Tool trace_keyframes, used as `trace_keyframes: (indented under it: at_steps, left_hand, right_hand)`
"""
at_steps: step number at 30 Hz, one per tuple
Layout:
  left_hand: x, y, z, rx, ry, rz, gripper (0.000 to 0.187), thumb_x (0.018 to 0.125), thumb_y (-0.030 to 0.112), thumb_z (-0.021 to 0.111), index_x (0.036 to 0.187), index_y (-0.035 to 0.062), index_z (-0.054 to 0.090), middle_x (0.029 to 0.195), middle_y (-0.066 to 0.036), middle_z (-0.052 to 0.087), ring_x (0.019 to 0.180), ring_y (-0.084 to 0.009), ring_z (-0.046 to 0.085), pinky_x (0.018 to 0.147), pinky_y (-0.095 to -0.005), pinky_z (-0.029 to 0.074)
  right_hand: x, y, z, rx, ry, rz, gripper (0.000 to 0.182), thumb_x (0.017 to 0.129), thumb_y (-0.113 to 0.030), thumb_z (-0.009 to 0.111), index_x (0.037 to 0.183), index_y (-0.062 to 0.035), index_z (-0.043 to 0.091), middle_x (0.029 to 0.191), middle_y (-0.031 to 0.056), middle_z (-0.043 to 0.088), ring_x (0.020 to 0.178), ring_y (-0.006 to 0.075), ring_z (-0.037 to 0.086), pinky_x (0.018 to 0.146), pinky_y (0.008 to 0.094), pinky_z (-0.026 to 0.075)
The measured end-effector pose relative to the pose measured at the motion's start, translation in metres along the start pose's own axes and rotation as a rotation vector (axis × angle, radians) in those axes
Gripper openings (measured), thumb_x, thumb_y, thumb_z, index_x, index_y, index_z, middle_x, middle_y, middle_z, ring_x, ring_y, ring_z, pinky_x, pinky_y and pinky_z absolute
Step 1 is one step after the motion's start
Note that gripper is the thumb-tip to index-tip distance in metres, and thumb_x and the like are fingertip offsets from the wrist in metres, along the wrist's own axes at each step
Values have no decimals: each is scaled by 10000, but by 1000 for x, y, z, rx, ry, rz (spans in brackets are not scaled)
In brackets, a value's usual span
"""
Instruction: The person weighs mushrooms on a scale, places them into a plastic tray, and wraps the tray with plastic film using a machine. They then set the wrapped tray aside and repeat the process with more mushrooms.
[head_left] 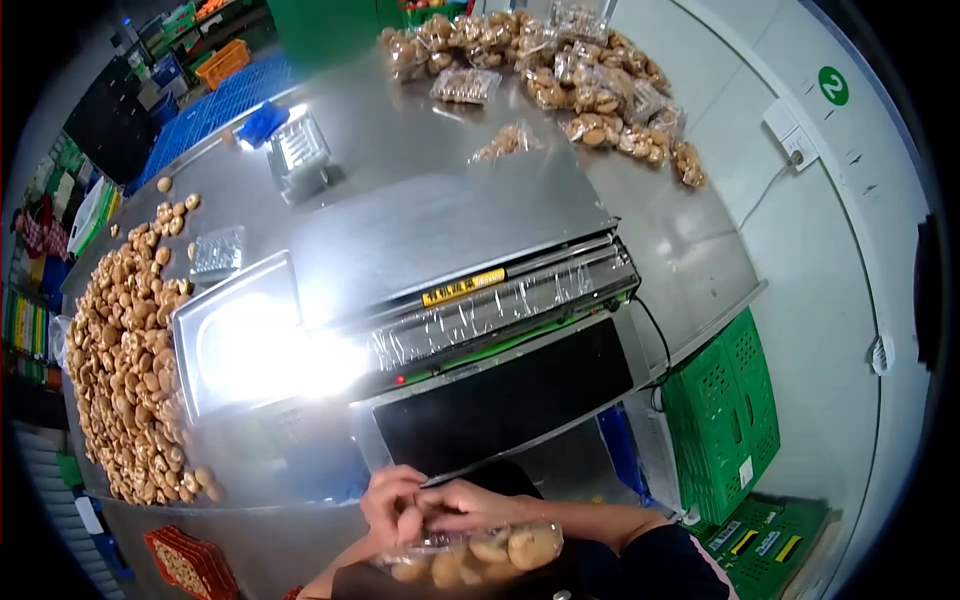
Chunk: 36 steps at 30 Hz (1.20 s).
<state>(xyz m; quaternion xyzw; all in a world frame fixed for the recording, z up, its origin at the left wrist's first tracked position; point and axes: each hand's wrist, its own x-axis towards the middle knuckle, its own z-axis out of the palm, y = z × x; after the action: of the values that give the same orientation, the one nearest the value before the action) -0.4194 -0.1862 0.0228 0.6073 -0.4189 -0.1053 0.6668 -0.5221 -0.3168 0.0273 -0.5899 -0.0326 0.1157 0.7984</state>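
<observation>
the fingers of the left hand (393,508) and the right hand (468,505) are curled in close together, closed on the wrapped pack (480,558) of mushrooms; blur hides exactly how each pinches the film. the pack lies just below the fingers, reaching out to their right, with pale round caps showing through the clear wrap.

just above the fingers is the black plate (505,400) of the wrapping machine, and beyond it the film roller (490,318) with a yellow label (463,287) and a small red light (400,380). up and left of the fingers, a bright metal tray (245,335) sits on the steel worktop (400,225), beside a large heap of loose mushrooms (130,370). well above the fingers, bagged mushrooms (590,85) are piled at the far end. to their right stand green crates (725,425); a red basket (190,565) is low on the left.
</observation>
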Motion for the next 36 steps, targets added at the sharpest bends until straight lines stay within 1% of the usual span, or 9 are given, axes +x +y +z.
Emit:
trace_keyframes:
  at_steps: [5, 9, 11, 17, 22, 24, 26, 30, 36]
  left_hand:
    - [35, 6, -3, 165, -551, 186, 624, 904, 589, 484, 1157, 27, 579, 1306, -213, 500, 1110, -336, 546, 960, -528, 402]
    - [23, 19, -1, -20, -668, -58, 559, 928, 512, 482, 1164, 13, 570, 1273, -191, 528, 1098, -303, 562, 941, -473, 423]
    - [0, 13, -5, -151, -657, -362, 526, 941, 474, 481, 1167, 6, 566, 1256, -180, 542, 1092, -287, 570, 932, -446, 433]
    - [-21, -18, -14, -511, -542, -1173, 429, 978, 358, 479, 1177, -14, 553, 1206, -148, 585, 1073, -238, 594, 905, -363, 464]
    - [-25, -27, -52, -608, -274, -1248, 349, 1008, 262, 476, 1185, -31, 542, 1165, -121, 620, 1058, -198, 615, 882, -294, 490]
    - [-24, -22, -87, -577, -39, -994, 296, 1007, 205, 491, 1191, -24, 534, 1086, -130, 656, 1003, -211, 645, 860, -296, 506]
    - [-25, -15, -132, -316, 196, -812, 267, 969, 160, 550, 1181, -2, 552, 1011, -116, 675, 937, -194, 653, 827, -304, 506]
    - [-68, -40, -241, 347, 676, -608, 254, 926, 64, 558, 1166, -18, 543, 1046, -112, 655, 946, -174, 624, 821, -296, 489]
    - [-116, -80, -378, 1278, 529, -852, 992, 696, 322, 817, 1429, -30, 248, 1463, -301, 274, 1376, -493, 200, 1121, -535, 186]
  right_hand:
    - [-6, -27, -4, -90, -202, 177, 389, 976, -299, 508, 1282, -66, 454, 1199, 89, 537, 1095, 175, 543, 913, 312, 429]
    - [-24, 94, -29, -217, -114, 70, 338, 976, -283, 498, 1243, -77, 525, 1233, 85, 547, 1057, 189, 564, 907, 310, 446]
    - [-34, 24, -55, -270, 165, 492, 371, 937, -109, 501, 1304, -52, 492, 1298, 97, 568, 871, 183, 626, 786, 275, 509]
    - [-30, -65, -46, -431, 20, 178, 546, 839, -176, 709, 1324, -53, 489, 969, 70, 675, 659, 103, 611, 633, 251, 514]
    - [15, -90, -80, -156, 300, 480, 470, 745, -73, 725, 1195, -32, 596, 880, 41, 627, 681, 110, 619, 529, 226, 516]
    - [14, -72, -140, 39, 723, 62, 459, 862, -340, 628, 1215, -50, 576, 1003, 97, 660, 833, 231, 670, 661, 347, 589]
    - [15, -107, -194, 363, 1236, -300, 539, 930, -459, 544, 1290, -61, 490, 1168, 151, 609, 1060, 232, 625, 767, 323, 585]
    - [49, -163, -212, 346, 913, -769, 394, 963, -265, 555, 1257, -8, 500, 1110, 100, 591, 809, 77, 567, 622, 150, 461]
    - [147, -74, -77, -169, 879, -181, 238, 968, -161, 533, 1116, 25, 551, 937, 123, 630, 523, 82, 516, 431, 188, 418]
